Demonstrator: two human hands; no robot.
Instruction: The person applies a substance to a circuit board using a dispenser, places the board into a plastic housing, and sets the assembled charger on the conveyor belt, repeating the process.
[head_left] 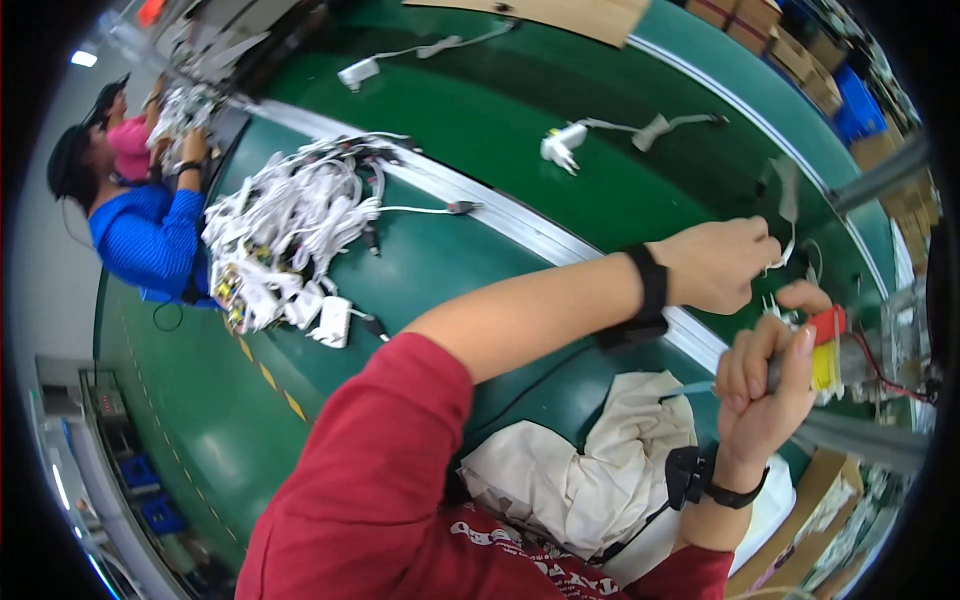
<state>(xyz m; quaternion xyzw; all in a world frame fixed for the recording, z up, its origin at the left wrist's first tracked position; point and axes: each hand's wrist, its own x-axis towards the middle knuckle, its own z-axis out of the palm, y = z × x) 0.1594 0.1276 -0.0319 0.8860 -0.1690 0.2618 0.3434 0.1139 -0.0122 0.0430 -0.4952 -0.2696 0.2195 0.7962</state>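
Note:
My left hand point(715, 264) reaches over the green conveyor belt, its fingers closed in a pinch on a white cable point(787, 215). Just below it, at the right, my right hand point(762, 372) is curled with the thumb up. What its fingers close on is mostly hidden. A red and yellow piece point(826, 358) of a metal fixture touches or nearly touches that thumb. Between the hands a small white part with pins point(772, 308) shows, partly covered. On the belt lie a white plug adapter with a bundled cable point(563, 147) and another white adapter point(358, 73).
A large heap of white cables and adapters point(300, 215) covers the bench at left. Off-white cloth point(590, 460) lies before me. A metal rail point(560, 235) edges the belt. A grey post point(880, 175) and cardboard boxes stand at right. Two people point(150, 235) work at far left.

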